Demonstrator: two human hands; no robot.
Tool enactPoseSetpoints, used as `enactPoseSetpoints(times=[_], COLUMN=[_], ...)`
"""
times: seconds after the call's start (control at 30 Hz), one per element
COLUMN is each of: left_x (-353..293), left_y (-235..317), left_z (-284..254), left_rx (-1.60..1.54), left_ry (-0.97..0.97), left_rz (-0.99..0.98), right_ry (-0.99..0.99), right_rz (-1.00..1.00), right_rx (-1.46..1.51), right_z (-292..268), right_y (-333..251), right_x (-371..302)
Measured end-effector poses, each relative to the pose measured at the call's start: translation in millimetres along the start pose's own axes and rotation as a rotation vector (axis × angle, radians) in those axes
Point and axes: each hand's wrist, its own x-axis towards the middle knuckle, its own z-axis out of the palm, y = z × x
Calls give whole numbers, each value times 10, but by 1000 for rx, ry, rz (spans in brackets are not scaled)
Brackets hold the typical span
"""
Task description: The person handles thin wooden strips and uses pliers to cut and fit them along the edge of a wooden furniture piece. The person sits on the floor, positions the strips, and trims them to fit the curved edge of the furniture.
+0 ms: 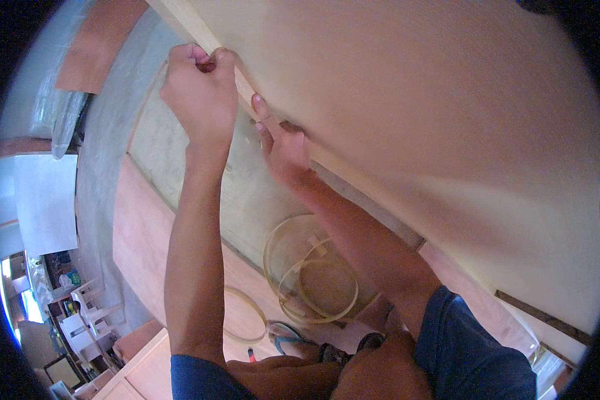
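A large pale wooden panel (407,87) fills the upper right, with a light wooden strip (245,83) along its left edge. My left hand (203,90) is curled into a fist against the strip's upper part; what it holds, if anything, is hidden. Just below it, my right hand (288,150) grips the panel's edge strip, its thumb and a finger pointing up along the wood. Both forearms reach up from the lower edge, and dark blue sleeves show at the elbows.
Coiled thin bands (327,319) lie on a grey-green board below my right arm. Beside them are another hoop (263,313), a sandal (285,339) and a red-tipped tool (251,355). A pinkish board (143,233) runs under my left forearm. White chairs (80,333) stand at the lower left.
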Motion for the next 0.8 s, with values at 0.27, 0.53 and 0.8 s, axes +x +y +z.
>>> enactPoseSetpoints(times=[0.27, 0.53, 0.8], left_x=[-503, -542, -547], left_y=[-133, -240, -358], left_z=[126, 121, 182], left_rx=[-146, -110, -51], left_ry=[-47, -96, -166], left_rz=[-209, -219, -160], right_ry=[210, 59, 106], right_rz=[85, 1059, 1195], right_rx=[256, 1315, 1770], right_z=[-118, 8, 180], right_y=[138, 125, 358], right_x=[-318, -262, -141])
